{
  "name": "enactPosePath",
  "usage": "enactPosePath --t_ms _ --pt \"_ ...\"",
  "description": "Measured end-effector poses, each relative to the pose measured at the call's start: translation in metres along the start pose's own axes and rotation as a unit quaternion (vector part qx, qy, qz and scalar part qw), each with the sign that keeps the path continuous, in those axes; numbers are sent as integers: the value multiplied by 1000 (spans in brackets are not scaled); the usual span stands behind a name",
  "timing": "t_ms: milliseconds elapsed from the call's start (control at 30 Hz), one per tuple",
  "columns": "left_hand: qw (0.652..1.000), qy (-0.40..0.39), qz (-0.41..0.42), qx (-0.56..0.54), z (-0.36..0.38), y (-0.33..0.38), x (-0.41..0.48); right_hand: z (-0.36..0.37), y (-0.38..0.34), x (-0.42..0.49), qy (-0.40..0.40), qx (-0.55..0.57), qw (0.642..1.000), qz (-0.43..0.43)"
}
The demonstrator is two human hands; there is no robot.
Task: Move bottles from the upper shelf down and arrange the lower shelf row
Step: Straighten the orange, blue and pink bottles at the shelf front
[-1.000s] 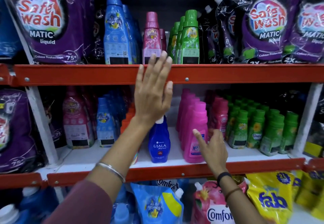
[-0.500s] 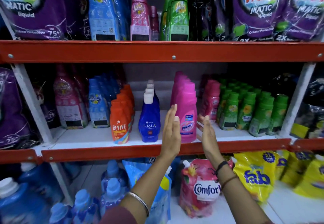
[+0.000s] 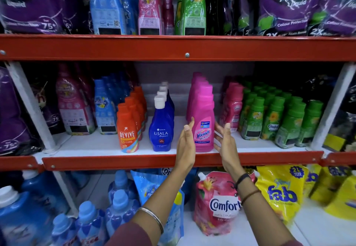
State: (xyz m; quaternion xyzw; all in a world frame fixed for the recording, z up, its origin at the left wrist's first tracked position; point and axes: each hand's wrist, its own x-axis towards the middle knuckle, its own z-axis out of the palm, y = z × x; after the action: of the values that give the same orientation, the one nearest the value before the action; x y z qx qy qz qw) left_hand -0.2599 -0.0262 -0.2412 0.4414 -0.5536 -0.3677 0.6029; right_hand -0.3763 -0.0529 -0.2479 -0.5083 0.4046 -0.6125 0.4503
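A pink Vanish bottle (image 3: 203,122) stands at the front of its row on the lower shelf (image 3: 173,161). My left hand (image 3: 185,141) is flat and upright at its left side, my right hand (image 3: 225,139) at its right side, fingers spread, neither clearly gripping. To the left stand a row of blue Ujala bottles (image 3: 161,126) and a row of orange Revive bottles (image 3: 128,130). On the upper shelf (image 3: 173,48) stand blue (image 3: 107,6), pink (image 3: 149,8) and green (image 3: 193,8) bottles.
Small pink bottles (image 3: 232,109) and green Comfort bottles (image 3: 273,118) fill the lower shelf's right part. Purple Safewash pouches (image 3: 289,4) flank the upper shelf. Below sit a pink Comfort pouch (image 3: 215,203), yellow Fab bags (image 3: 281,193) and blue bottles (image 3: 119,203).
My left hand came down from the upper shelf edge to the Vanish bottle's left side. My right hand shifted to its right side. The view tilted downward.
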Motion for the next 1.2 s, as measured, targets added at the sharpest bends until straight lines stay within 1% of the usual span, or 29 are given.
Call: enactPosePath --t_ms 100,167,233,300,333,367,400,467,533,667,767,833,1200 --pt "1000 -1 -1 0 -1 3 -2 0 1 -1 5 -7 1000 -5" --pt "1000 3 18 17 -4 1 -4 4 4 -5 31 -26 999 -29" --pt "995 38 81 41 -8 -3 -8 13 8 -16 81 -51 992 -83" --pt "980 102 164 52 -16 -9 -11 25 11 -30 130 -84 976 -156" --pt "970 134 194 54 -23 -12 -12 32 13 -36 134 -92 969 -187" --pt "963 163 210 54 -30 -15 -12 40 15 -41 122 -98 966 -207" --pt "958 189 208 52 -39 -17 -11 48 19 -43 95 -100 966 -218" --pt "959 223 169 43 -57 -17 -7 67 23 -42 35 -100 973 -207" --pt "968 218 123 20 -73 -20 2 86 23 -39 -2 -99 979 -178" --pt "986 151 51 -36 -95 -25 15 107 17 -25 -24 -60 991 -116" --pt "993 111 35 -35 -101 -28 19 114 18 -17 -40 -25 998 -50" --pt "994 101 29 -36 -105 -32 20 115 15 -17 -37 -14 999 -26" --pt "997 66 18 -37 -116 -33 23 111 7 -21 -25 -10 999 -38"
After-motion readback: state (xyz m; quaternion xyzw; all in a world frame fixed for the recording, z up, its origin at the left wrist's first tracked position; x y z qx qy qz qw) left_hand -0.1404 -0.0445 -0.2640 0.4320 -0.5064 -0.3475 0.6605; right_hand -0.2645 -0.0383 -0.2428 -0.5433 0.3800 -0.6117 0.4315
